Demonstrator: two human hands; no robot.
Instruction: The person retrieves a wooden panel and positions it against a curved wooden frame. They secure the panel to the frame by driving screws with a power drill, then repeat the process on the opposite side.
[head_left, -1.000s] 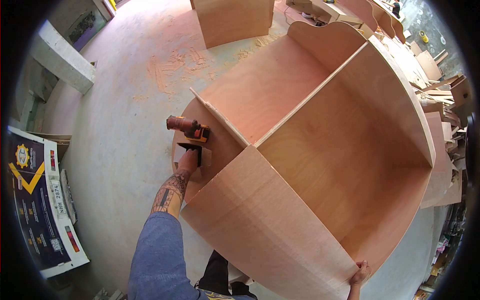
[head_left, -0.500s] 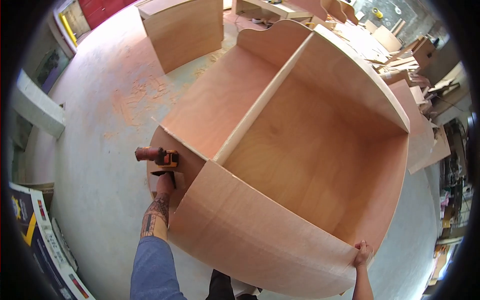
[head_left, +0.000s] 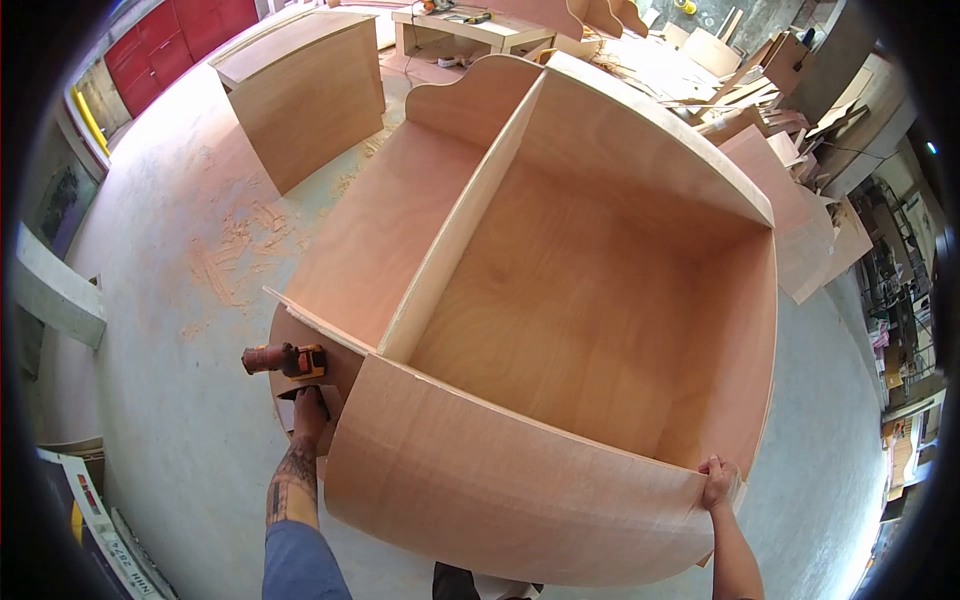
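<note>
The curved panel (head_left: 500, 490) bows across the cabinet's (head_left: 560, 300) near edge, its right end pinched in the grip of the right hand (head_left: 716, 482). The left hand (head_left: 308, 412) has its grip wrapped around the nail gun (head_left: 285, 360) at the left corner. If the pinch slips, the bent sheet could spring loose.

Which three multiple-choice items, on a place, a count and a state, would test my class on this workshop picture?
1. Where at the plywood cabinet is the orange tool?
A. inside its big compartment
B. at its left end, just beyond the left hand
C. on a shelf overhead

2. How many compartments does the divider make?
A. two
B. three
C. four

3. What is the right hand doing?
A. hanging free
B. holding a hammer
C. gripping the curved front panel's end

Answers: 1 B, it lies on plywood just past that hand; 2 A, one divider splits the box; 3 C, it clasps the panel's edge.
</note>
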